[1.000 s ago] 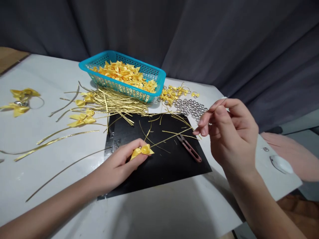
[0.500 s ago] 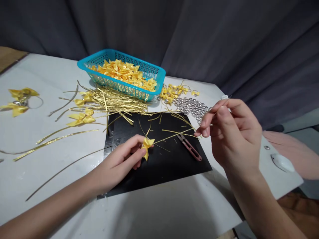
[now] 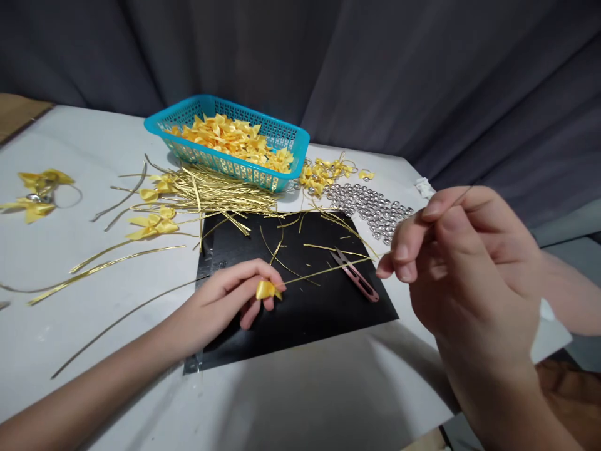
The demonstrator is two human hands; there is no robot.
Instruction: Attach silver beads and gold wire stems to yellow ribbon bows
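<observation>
Over the black mat [image 3: 282, 338], my left hand [image 3: 239, 291] pinches a yellow ribbon bow [image 3: 267, 289]. A thin gold cord [image 3: 323, 270] runs from the bow up to my right hand [image 3: 464, 263], which is raised at the right with thumb and forefinger closed on the cord. The cord's tip sticks out above those fingers. Pink-handled thread snips [image 3: 359, 280] lie on the mat between my hands, below the cord. Loose gold cords [image 3: 333, 248] and small clippings lie around the snips.
Behind the mat stands a blue basket [image 3: 300, 141] of yellow bows, with a pile of gold cords [image 3: 220, 191] before it. Silver beads [image 3: 375, 210] and finished-looking bows [image 3: 322, 175] lie at the back right. More bows [image 3: 153, 223] and cords are on the white table [image 3: 117, 351] at the left.
My right hand has moved right, drawing its end of the cord farther away. The bow in my left hand has turned and sits slightly lower and to the left.
</observation>
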